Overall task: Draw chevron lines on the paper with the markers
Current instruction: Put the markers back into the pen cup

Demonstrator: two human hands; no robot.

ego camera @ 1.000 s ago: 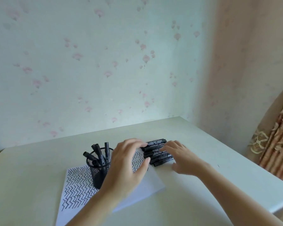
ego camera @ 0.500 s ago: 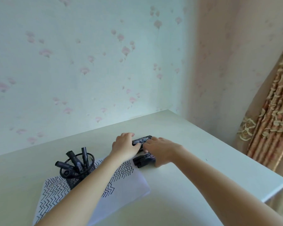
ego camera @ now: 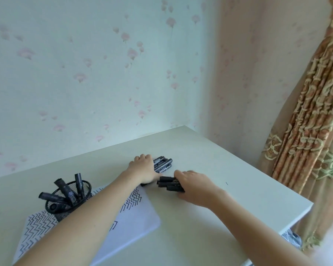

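A white paper [ego camera: 136,217] with black chevron rows lies on the pale table [ego camera: 229,166], partly under my left forearm. A black mesh cup [ego camera: 69,196] stands on the paper's far left part and holds several black markers [ego camera: 64,188]. Beyond the paper, my left hand [ego camera: 143,167] curls over one bundle of black markers [ego camera: 163,164], whose ends stick out to its right. My right hand [ego camera: 197,186] grips a second bundle of black markers [ego camera: 169,184] a little nearer to me, caps pointing left.
The table meets a flowered wall at the back. Its right edge [ego camera: 296,217] drops off beside a patterned curtain [ego camera: 311,116]. A small dark mark [ego camera: 226,183] sits on the tabletop to the right of my right hand.
The single pile of markers is now split in two. My right hand has drawn one bundle nearer while my left hand stays on the far bundle. The view has swung to the right.
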